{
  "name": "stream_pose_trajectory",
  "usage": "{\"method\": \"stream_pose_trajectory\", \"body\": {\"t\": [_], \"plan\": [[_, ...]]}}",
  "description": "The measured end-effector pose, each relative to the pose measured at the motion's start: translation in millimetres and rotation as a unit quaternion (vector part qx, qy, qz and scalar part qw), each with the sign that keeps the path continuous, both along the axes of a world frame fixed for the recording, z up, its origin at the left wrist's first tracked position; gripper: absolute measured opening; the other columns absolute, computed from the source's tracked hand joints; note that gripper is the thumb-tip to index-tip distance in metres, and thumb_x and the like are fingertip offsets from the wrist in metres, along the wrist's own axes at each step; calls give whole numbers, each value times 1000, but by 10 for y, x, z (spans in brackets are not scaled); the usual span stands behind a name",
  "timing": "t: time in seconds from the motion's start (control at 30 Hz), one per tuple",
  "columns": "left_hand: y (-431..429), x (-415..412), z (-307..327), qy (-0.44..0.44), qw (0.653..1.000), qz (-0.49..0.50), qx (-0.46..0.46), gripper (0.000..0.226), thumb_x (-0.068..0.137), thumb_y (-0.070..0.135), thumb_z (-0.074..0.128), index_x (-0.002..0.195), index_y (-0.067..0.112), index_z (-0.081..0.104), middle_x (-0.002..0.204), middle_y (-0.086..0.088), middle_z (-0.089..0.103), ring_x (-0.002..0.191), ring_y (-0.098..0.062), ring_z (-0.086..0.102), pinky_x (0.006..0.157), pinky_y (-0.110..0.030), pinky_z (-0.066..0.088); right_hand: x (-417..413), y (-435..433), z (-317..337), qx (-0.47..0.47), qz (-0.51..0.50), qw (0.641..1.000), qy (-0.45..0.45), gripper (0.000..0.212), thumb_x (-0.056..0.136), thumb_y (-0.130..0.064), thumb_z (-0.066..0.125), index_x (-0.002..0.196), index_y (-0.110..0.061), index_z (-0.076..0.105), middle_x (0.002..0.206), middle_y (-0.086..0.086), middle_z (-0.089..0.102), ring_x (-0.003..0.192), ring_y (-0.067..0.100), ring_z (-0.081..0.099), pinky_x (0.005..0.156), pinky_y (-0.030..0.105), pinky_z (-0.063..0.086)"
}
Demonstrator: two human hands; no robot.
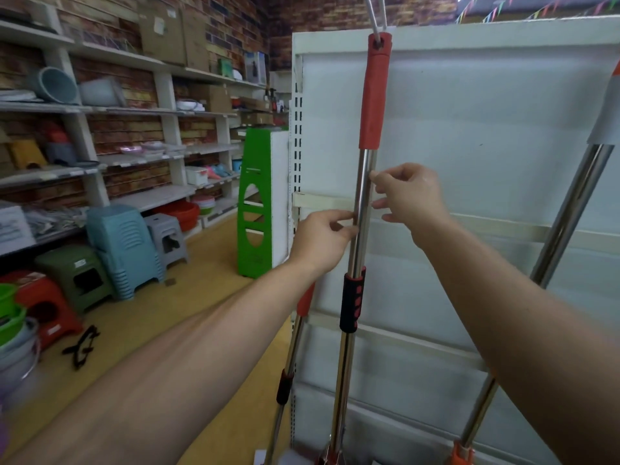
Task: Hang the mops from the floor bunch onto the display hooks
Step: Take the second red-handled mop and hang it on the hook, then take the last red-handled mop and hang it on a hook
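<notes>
The mop (364, 203) you are working on hangs upright against the white display panel (486, 129), its white cord loop (375, 11) running up out of view from the top of the red grip (374, 95). The hook itself is not visible, so you cannot confirm from here that the loop is seated.

Your left hand (322, 239) sits just left of the pole with its fingers (345, 226) pinched lightly on the steel, below the red grip. Your right hand (409, 199) is just right of the pole, fingers (377, 179) loosely spread and only brushing the metal, holding nothing. That light touch on both sides looks meant to steady the pole so it hangs plumb rather than to carry its weight.

A second mop (295, 350) stands lower and just left of this pole, beside the panel's edge; another pole (567, 209) leans to the right of it against the panel. Both probably still need hanging.

If the cord is not fully over its hook, letting go could drop the mop, so ease off gradually.
</notes>
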State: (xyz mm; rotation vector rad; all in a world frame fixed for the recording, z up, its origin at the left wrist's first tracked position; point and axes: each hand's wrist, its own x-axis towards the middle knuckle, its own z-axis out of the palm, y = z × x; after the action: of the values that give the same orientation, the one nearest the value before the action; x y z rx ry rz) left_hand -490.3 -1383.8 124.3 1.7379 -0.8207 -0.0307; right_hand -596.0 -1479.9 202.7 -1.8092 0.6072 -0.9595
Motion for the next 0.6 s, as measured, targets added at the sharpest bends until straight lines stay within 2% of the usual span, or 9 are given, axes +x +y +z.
{"method": "stream_pose_trajectory", "body": {"t": [0.1,0.27,0.4,0.5,0.6], "plan": [[89,-55,-194,14,1000,-7,24,34,90,29,72,124,32,72,85,-2,74,79,-18,70,74,-29,55,-83,52,-214,19,2,1000,-14,21,95,-36,69,100,-16,68,94,2,72,77,17,76,81,48,65],[181,-88,-372,40,998,-27,42,42,88,30,74,129,34,69,92,-4,77,89,-21,74,88,-36,59,-217,189,-529,71,28,997,-14,16,98,-29,67,100,-13,66,96,3,70,77,20,72,83,49,62],[314,-95,-575,66,996,-43,42,34,88,27,76,122,29,72,98,-3,75,94,-22,73,96,-41,57,-283,295,-757,103,40,994,-2,13,99,-28,67,100,-15,65,96,4,70,78,22,72,77,44,61],[427,-81,-770,83,995,-43,31,26,87,24,77,113,27,75,106,-5,75,95,-24,74,94,-46,59,-288,378,-925,113,42,993,11,20,98,-29,67,108,-11,66,98,4,72,77,21,74,77,42,61],[586,-39,-955,94,994,-39,38,28,88,22,77,116,21,75,107,-5,75,95,-21,74,91,-40,61,-220,501,-1118,127,43,991,26,22,97,-30,69,109,-11,66,99,7,74,84,25,75,81,46,62]]}}
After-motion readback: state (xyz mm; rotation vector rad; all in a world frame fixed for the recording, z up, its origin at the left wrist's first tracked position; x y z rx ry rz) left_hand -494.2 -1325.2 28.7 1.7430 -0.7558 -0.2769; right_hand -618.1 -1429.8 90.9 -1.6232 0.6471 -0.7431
